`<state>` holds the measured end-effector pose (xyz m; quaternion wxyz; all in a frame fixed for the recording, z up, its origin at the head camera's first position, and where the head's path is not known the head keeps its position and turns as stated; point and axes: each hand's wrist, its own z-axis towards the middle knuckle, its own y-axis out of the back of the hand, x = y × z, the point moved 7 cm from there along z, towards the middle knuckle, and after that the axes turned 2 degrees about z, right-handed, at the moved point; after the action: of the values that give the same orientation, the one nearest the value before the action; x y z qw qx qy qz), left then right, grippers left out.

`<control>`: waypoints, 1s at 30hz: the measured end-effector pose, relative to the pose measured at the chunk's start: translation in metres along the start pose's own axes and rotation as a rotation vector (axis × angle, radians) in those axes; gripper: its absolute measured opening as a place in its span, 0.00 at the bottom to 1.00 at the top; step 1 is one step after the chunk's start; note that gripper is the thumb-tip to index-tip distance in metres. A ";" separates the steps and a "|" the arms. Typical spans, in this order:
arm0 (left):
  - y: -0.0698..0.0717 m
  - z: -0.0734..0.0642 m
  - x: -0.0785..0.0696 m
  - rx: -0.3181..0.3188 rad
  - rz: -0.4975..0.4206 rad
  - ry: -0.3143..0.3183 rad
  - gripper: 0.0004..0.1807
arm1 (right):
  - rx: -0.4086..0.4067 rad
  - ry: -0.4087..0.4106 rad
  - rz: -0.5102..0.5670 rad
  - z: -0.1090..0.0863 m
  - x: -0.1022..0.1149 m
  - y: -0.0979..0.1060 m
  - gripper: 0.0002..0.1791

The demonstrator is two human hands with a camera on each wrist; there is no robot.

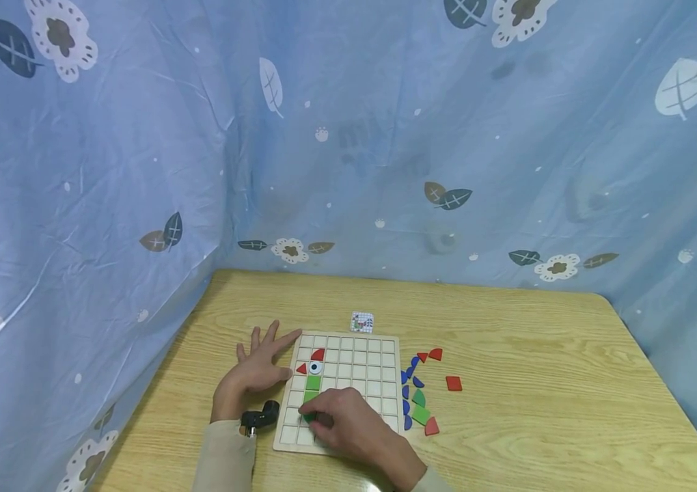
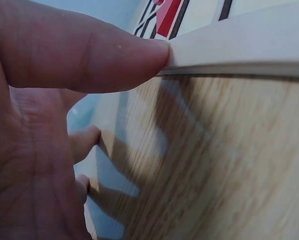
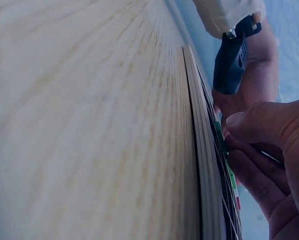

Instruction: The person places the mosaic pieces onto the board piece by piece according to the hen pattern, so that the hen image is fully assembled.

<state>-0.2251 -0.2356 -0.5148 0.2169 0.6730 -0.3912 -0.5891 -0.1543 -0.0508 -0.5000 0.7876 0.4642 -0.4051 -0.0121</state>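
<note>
One green piece (image 1: 309,416), apparently between right fingers (image 1: 324,401), near board's (image 1: 359,357) left edge

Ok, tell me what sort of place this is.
Probably a small curtained-off tabletop workspace, perhaps for play or puzzles: a blue patterned curtain hangs behind and beside a wooden table, which holds a gridded board and coloured pieces.

The cream board (image 1: 374,359) is bearing a square grid. Toward its half past ten, a disc (image 1: 315,367) is showing white with a dark dot; toward eight, a piece (image 1: 309,416) is showing dark green; past three, half-rounds (image 1: 406,392) are showing blue. At twelve, the blue curtain (image 1: 354,171) is displaying white flowers, grey and brown leaves.
</note>
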 end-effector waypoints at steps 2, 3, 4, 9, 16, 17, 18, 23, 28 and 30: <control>0.000 0.000 0.000 0.002 -0.003 0.000 0.47 | -0.003 0.018 0.007 0.000 0.001 0.000 0.13; 0.000 0.000 0.000 0.003 -0.002 -0.002 0.47 | -0.003 0.028 0.008 0.000 0.001 0.000 0.13; 0.000 0.000 0.000 0.003 -0.002 -0.003 0.47 | 0.000 0.036 0.013 0.000 0.002 -0.001 0.14; 0.000 -0.001 0.001 0.008 0.004 -0.010 0.47 | 0.030 0.037 0.017 0.000 0.002 -0.002 0.14; 0.000 0.001 0.000 0.006 0.003 -0.009 0.47 | 0.019 0.003 0.051 -0.002 0.000 0.002 0.14; 0.000 0.001 0.000 0.006 0.000 -0.009 0.47 | 0.003 0.011 0.063 -0.003 0.000 0.005 0.14; 0.000 0.001 0.000 0.006 -0.002 -0.009 0.46 | -0.014 0.018 0.077 -0.004 0.000 0.007 0.14; 0.000 0.001 0.001 0.006 -0.006 -0.008 0.46 | -0.083 -0.025 0.173 -0.014 -0.015 0.023 0.15; -0.001 0.002 0.002 0.001 0.001 -0.009 0.47 | -0.149 -0.096 0.207 -0.031 -0.036 0.042 0.15; -0.002 0.002 0.003 -0.001 -0.004 -0.010 0.47 | -0.172 -0.124 0.210 -0.042 -0.043 0.051 0.15</control>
<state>-0.2264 -0.2365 -0.5180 0.2140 0.6708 -0.3904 -0.5932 -0.1737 0.0254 -0.4991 0.7948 0.3484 -0.4968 0.0070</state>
